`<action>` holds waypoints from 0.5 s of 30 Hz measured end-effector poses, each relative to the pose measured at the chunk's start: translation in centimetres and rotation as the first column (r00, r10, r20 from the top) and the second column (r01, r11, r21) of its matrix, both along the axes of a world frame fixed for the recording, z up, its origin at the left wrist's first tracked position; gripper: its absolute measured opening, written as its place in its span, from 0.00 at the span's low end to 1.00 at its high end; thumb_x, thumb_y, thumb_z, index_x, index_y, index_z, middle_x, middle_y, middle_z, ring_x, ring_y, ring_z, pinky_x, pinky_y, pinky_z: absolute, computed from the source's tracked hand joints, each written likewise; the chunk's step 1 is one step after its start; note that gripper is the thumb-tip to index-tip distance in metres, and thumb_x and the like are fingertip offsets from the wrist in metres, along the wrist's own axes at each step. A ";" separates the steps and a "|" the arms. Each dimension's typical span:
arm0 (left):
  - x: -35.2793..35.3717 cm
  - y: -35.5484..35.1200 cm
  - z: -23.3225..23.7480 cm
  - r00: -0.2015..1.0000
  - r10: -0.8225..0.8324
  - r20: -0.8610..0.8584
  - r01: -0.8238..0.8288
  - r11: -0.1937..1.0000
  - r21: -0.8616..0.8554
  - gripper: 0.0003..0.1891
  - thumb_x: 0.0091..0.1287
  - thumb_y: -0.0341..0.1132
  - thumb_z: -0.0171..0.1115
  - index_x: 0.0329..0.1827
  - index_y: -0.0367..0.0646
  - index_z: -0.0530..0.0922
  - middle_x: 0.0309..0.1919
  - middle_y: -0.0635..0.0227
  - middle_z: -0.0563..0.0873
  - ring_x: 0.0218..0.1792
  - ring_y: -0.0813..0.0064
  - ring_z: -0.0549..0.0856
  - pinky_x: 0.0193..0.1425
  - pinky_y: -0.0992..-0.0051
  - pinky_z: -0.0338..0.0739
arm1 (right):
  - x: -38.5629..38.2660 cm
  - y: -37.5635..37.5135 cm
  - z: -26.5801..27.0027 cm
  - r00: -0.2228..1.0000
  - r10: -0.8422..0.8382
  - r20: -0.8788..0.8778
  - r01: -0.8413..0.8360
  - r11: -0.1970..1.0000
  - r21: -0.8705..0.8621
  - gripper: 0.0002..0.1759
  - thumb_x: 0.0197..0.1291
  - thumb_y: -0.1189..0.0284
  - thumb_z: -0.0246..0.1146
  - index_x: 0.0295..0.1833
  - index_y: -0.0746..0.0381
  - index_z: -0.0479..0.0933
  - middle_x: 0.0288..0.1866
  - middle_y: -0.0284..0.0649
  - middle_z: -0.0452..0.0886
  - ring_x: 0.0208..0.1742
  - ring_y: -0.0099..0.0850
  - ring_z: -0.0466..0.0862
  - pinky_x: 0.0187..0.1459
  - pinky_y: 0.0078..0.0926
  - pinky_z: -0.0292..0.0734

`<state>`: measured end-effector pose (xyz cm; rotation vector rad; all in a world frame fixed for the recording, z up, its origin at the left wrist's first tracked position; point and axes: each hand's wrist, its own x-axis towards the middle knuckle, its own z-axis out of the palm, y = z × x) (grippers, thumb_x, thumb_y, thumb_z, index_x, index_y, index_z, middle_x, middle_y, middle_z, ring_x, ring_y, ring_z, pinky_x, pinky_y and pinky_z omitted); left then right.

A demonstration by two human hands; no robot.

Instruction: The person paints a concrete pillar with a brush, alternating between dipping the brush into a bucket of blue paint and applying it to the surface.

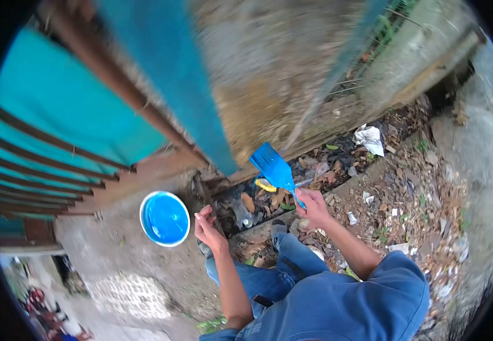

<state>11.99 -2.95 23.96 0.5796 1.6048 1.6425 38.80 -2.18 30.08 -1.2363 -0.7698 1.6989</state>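
My right hand is closed around the handle of a wide paintbrush, which is covered in blue paint. Its bristles point up and left, beside the foot of a blue-painted post. My left hand is held out with loosely bent fingers and nothing visible in it. Just left of that hand, apart from it, a round white-rimmed bucket of bright blue paint stands on the concrete.
A ditch with leaves and litter runs along the wall base, under my legs. Crumpled white paper lies in it. Turquoise panels with brown bars rise at left. Rubble covers the right side. Blurred figures appear lower left.
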 end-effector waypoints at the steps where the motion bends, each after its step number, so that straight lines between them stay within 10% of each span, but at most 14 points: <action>1: 1.7 0.9 1.8 0.999 -0.030 -0.014 0.031 0.999 0.028 0.24 0.74 0.51 0.45 0.42 0.38 0.81 0.43 0.63 0.85 0.46 0.73 0.80 0.44 0.73 0.70 | 2.2 -0.5 1.3 0.995 -0.079 0.069 0.081 0.997 -0.021 0.20 0.69 0.60 0.56 0.25 0.60 0.69 0.17 0.28 0.66 0.16 0.16 0.63 0.18 0.17 0.53; 4: 6.5 1.3 6.2 0.983 -0.173 -0.055 0.178 0.978 0.108 0.22 0.74 0.48 0.48 0.39 0.38 0.82 0.42 0.64 0.86 0.44 0.74 0.81 0.43 0.75 0.71 | 7.4 -2.4 3.4 0.942 -0.292 0.164 0.312 0.944 -0.111 0.18 0.66 0.62 0.57 0.27 0.61 0.72 0.17 0.28 0.67 0.15 0.16 0.64 0.17 0.19 0.54; 15: 16.0 -0.4 11.8 0.910 -0.382 -0.159 0.388 0.922 0.005 0.19 0.73 0.45 0.51 0.38 0.37 0.83 0.41 0.64 0.86 0.43 0.77 0.82 0.42 0.77 0.73 | 15.9 5.7 2.2 0.903 -0.296 0.313 0.306 0.952 0.017 0.15 0.65 0.64 0.57 0.34 0.67 0.77 0.17 0.30 0.71 0.14 0.17 0.65 0.14 0.19 0.54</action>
